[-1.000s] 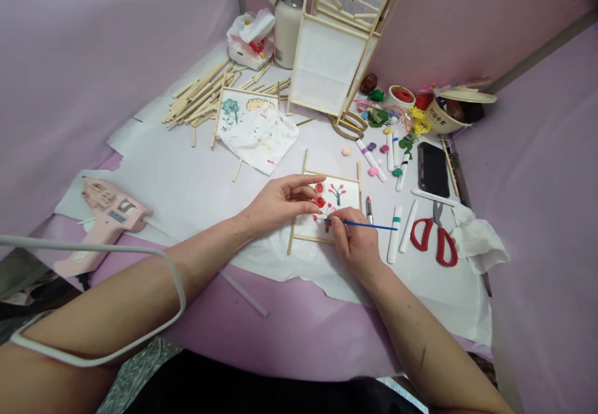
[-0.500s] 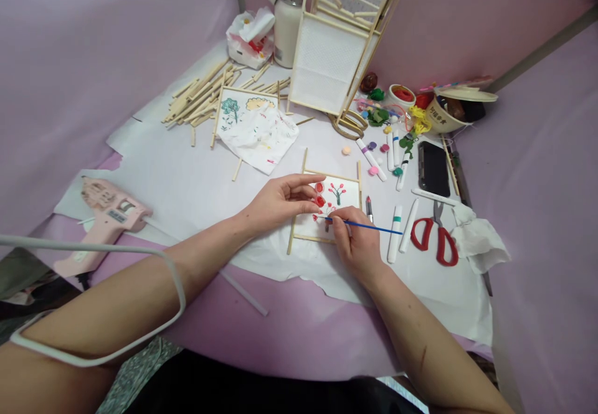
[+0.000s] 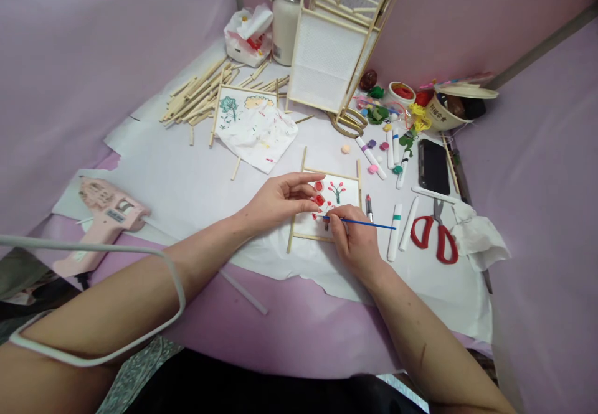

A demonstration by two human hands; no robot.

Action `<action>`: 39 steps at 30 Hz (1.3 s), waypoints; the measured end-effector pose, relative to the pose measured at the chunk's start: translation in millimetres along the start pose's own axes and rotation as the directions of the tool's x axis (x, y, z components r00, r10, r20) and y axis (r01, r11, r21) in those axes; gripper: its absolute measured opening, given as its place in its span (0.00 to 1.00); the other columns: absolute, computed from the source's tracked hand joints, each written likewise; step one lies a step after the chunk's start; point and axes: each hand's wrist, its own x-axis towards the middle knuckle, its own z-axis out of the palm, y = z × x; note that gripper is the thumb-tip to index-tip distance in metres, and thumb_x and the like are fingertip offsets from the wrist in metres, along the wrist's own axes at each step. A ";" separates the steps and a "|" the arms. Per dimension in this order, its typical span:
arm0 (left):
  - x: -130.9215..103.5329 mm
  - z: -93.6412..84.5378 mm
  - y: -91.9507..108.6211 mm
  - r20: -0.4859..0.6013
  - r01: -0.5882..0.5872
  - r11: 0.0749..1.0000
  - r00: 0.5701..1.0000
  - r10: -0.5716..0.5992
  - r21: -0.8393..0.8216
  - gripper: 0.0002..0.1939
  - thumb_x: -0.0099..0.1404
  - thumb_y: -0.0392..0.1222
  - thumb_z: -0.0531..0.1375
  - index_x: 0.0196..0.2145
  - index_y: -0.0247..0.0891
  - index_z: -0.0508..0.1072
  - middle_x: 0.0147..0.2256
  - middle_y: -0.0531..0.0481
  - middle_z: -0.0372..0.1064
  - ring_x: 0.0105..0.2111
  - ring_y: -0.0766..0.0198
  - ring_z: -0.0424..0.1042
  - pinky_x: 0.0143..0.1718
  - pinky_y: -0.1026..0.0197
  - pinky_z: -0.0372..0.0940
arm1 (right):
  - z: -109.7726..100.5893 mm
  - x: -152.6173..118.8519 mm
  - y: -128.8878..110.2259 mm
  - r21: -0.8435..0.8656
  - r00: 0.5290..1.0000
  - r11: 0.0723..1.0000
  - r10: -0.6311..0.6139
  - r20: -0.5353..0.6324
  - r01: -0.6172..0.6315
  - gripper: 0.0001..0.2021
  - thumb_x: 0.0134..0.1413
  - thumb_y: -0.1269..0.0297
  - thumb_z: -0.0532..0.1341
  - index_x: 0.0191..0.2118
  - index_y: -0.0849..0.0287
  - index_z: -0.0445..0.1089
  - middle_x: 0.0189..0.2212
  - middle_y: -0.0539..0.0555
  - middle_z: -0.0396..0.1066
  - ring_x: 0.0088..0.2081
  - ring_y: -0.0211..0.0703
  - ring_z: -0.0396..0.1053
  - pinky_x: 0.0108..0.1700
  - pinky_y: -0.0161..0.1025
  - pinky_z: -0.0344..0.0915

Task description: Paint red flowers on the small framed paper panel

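Observation:
My right hand (image 3: 357, 233) pinches a thin paintbrush with a blue handle (image 3: 374, 222). Its tip points left, low over a white panel (image 3: 350, 201) framed with wooden sticks. Red flowers on green stems are painted on that panel. My left hand (image 3: 284, 199) reaches in from the left, with thumb and fingers curved around a small open paint pot (image 3: 319, 200) of red paint. A round red lid (image 3: 319, 186) shows beside the pot. The fingers hide part of the panel's left side.
Behind stand a stick-framed lantern (image 3: 322, 59) and a bottle (image 3: 284, 25). Loose sticks (image 3: 196, 99) and a stained tissue (image 3: 261, 134) lie back left; a pink glue gun (image 3: 109, 215) lies left. Markers (image 3: 395, 233), red-handled scissors (image 3: 441, 239) and a phone (image 3: 433, 166) lie right.
The paintbrush has shifted slightly left and lies a little flatter, its handle end now farther left. My left hand has stayed nearly in place.

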 end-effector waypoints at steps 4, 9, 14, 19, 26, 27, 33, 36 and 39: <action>-0.3 -0.7 -0.3 0.005 -0.006 1.000 1.000 0.006 -0.003 0.27 0.50 0.35 0.71 0.50 0.40 0.76 0.33 0.52 0.74 0.38 0.63 0.75 0.49 0.55 0.67 | -0.6 0.5 -1.2 0.008 1.000 1.000 0.005 -0.012 -0.005 0.07 0.65 0.66 0.53 0.36 0.55 0.66 0.31 0.53 0.72 0.34 0.44 0.69 0.37 0.41 0.64; -0.8 -0.3 -0.1 0.000 0.000 1.000 1.000 0.000 0.012 0.27 0.50 0.36 0.71 0.50 0.40 0.76 0.34 0.52 0.75 0.39 0.62 0.74 0.50 0.54 0.66 | -1.0 1.0 -1.5 0.012 1.000 1.000 -0.001 0.000 0.001 0.06 0.65 0.66 0.53 0.37 0.55 0.66 0.31 0.53 0.72 0.34 0.43 0.68 0.38 0.41 0.63; -0.8 0.5 0.5 -0.004 0.000 1.000 1.000 0.000 0.007 0.27 0.50 0.36 0.71 0.50 0.39 0.76 0.34 0.51 0.75 0.39 0.61 0.74 0.50 0.53 0.66 | -0.9 0.7 -1.3 0.017 1.000 1.000 -0.006 -0.008 0.006 0.06 0.65 0.66 0.53 0.37 0.56 0.66 0.31 0.53 0.72 0.34 0.43 0.68 0.38 0.41 0.63; -0.8 -0.4 -0.1 0.007 -0.006 1.000 1.000 0.006 -0.003 0.27 0.51 0.35 0.71 0.50 0.39 0.76 0.34 0.52 0.75 0.38 0.63 0.74 0.50 0.55 0.66 | -1.5 1.5 -2.1 0.006 1.000 1.000 -0.006 0.013 0.006 0.07 0.66 0.66 0.52 0.36 0.56 0.65 0.31 0.53 0.72 0.34 0.43 0.68 0.37 0.40 0.63; -0.6 0.3 0.1 0.002 -0.005 1.000 1.000 0.005 0.007 0.27 0.51 0.34 0.71 0.50 0.39 0.76 0.33 0.52 0.74 0.38 0.63 0.74 0.50 0.55 0.66 | -1.2 1.1 -1.7 -0.007 1.000 1.000 -0.017 0.000 0.017 0.07 0.66 0.66 0.52 0.36 0.56 0.65 0.31 0.53 0.72 0.33 0.43 0.68 0.37 0.41 0.63; -0.6 0.3 0.2 0.001 -0.005 1.000 1.000 0.005 0.010 0.27 0.51 0.35 0.71 0.50 0.39 0.76 0.33 0.52 0.74 0.38 0.63 0.74 0.50 0.55 0.66 | -1.2 1.0 -1.4 -0.008 1.000 1.000 -0.015 -0.005 0.015 0.07 0.66 0.66 0.52 0.36 0.56 0.65 0.31 0.53 0.72 0.33 0.43 0.68 0.37 0.41 0.63; -0.7 0.3 -0.6 0.007 -0.008 1.000 1.000 0.008 0.000 0.27 0.51 0.34 0.71 0.50 0.39 0.76 0.33 0.53 0.74 0.38 0.63 0.74 0.49 0.55 0.66 | -0.5 0.4 -0.2 -0.005 1.000 1.000 -0.014 -0.017 0.014 0.06 0.65 0.66 0.53 0.36 0.56 0.66 0.30 0.53 0.72 0.33 0.43 0.68 0.37 0.41 0.63; -0.6 0.5 -0.7 0.008 -0.009 1.000 1.000 0.009 -0.002 0.27 0.50 0.34 0.71 0.50 0.39 0.76 0.33 0.53 0.74 0.38 0.63 0.74 0.49 0.55 0.66 | -0.6 0.1 -0.4 -0.001 0.999 1.000 -0.021 -0.028 0.021 0.06 0.65 0.66 0.53 0.36 0.56 0.66 0.30 0.53 0.72 0.33 0.43 0.68 0.37 0.41 0.63; -0.7 0.5 -0.7 0.004 -0.009 1.000 1.000 0.009 0.006 0.28 0.50 0.34 0.71 0.50 0.39 0.76 0.33 0.53 0.75 0.38 0.63 0.75 0.50 0.54 0.66 | -1.1 -0.1 -1.5 -0.013 0.999 1.000 -0.025 -0.030 0.025 0.06 0.65 0.66 0.53 0.36 0.56 0.66 0.30 0.53 0.72 0.33 0.42 0.68 0.37 0.40 0.63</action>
